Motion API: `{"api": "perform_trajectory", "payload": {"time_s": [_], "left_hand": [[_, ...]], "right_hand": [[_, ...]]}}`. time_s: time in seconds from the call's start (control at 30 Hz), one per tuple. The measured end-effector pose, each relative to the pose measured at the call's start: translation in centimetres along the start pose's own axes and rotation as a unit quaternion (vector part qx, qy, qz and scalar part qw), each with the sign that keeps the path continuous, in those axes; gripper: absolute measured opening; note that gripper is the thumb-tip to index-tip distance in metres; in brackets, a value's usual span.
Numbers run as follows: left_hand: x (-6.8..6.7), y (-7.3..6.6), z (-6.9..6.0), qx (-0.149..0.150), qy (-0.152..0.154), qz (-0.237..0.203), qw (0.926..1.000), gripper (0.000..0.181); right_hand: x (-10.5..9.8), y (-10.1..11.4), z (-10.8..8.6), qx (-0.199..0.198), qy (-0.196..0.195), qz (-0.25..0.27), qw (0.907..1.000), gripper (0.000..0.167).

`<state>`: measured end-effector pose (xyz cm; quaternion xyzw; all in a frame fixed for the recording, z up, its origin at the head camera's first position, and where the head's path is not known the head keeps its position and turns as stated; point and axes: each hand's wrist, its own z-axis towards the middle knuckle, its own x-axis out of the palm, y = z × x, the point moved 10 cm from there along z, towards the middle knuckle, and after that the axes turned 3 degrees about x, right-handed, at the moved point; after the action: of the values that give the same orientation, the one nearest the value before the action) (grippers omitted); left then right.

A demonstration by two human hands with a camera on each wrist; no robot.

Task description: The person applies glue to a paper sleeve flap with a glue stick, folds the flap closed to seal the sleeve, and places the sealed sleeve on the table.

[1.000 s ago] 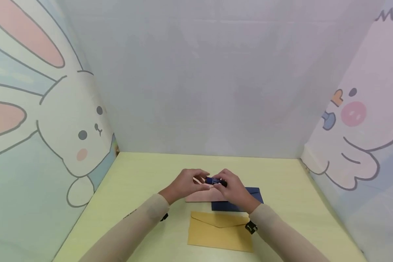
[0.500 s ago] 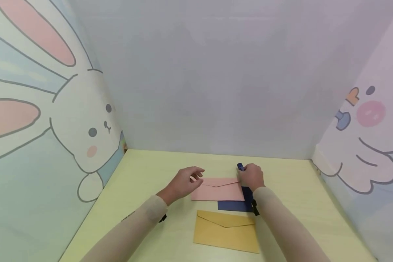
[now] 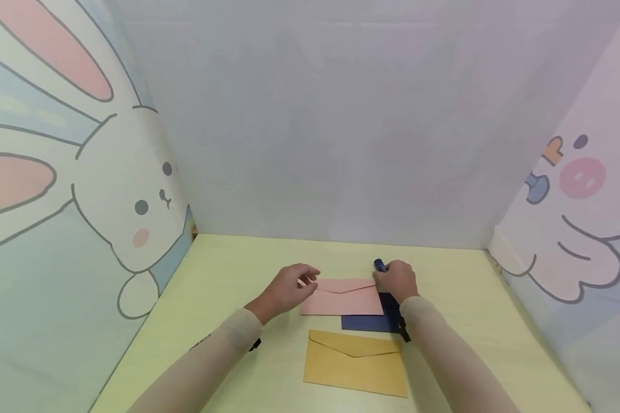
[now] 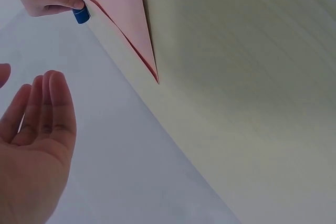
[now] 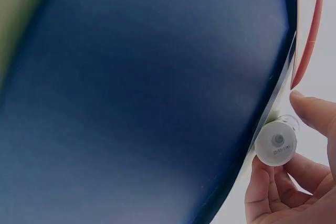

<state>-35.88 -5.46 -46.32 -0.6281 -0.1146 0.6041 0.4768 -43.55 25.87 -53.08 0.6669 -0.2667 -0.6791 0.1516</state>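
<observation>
In the head view my right hand (image 3: 399,280) holds a glue stick (image 3: 379,265) beyond the right end of the pink envelope. Its blue end points away from me; the right wrist view faces its round white base (image 5: 276,142), with fingers beneath and the thumb beside it. My left hand (image 3: 289,287) hovers at the left end of the pink envelope (image 3: 343,301), fingers slightly bent and holding nothing. The left wrist view confirms an empty palm (image 4: 39,150). Under the pink envelope's right part lies a dark blue envelope (image 3: 367,323), partly hidden by my right hand.
A yellow envelope (image 3: 355,373) lies nearer to me on the pale table (image 3: 237,258). A grey wall (image 3: 330,126) closes off the back. Side walls carry a rabbit drawing (image 3: 119,229) on the left and another cartoon animal (image 3: 573,229) on the right.
The hands were together at the glue stick a second ago. My right hand has since carried it right, to the pink envelope's far right corner. Over the last half second almost nothing moved.
</observation>
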Motion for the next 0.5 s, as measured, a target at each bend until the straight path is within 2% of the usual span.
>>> {"api": "perform_trajectory", "payload": {"time_s": [0.13,0.23,0.37,0.5], "left_hand": [[-0.1,0.7,0.1,-0.002,-0.002,0.012,0.9999,0.028],[-0.4,1.8,0.1,-0.015,-0.005,0.028,0.9995,0.028],[-1.0,4.2,-0.2,-0.05,-0.004,0.084,0.9952,0.031],[-1.8,7.4,-0.9,-0.086,-0.007,0.158,0.9836,0.035]], "right_hand": [[0.0,-0.3,-0.3,0.0,-0.013,-0.002,0.9999,0.038],[-0.3,-0.3,-0.6,-0.009,-0.023,0.001,0.9997,0.048],[-1.4,-0.6,-0.9,-0.021,-0.023,0.003,0.9995,0.059],[-2.8,-1.9,-1.4,-0.039,-0.012,-0.015,0.9991,0.054]]}}
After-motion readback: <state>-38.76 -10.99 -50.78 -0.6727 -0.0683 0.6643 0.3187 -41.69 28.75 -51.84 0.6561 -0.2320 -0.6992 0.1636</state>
